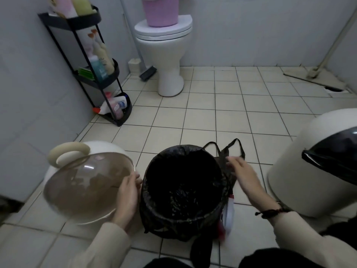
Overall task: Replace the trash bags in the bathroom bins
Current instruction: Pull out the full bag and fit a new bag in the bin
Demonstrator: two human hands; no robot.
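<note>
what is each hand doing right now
left hand: grips the rim of the bin lid.
right hand: fingertips at the black bag handles; whether it grips them cannot be told.

Bathroom; toilet (164,47); tiled floor (222,105)

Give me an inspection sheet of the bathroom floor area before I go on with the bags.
Surface: tiled floor, pale, dark grout.
Job's things: middle bin, black-lined; white bin on the right, also black-lined; handled black bag beside the middle bin; domed lid on the left.
Clutter: red and white item against the middle bin, unclear.
Grippers: left hand grips the domed lid's rim; right hand pinches the handled black bag.
Cables: nothing seen.
Surroundings: toilet with pink bucket on it, black rack of bottles, brush, mop.
</note>
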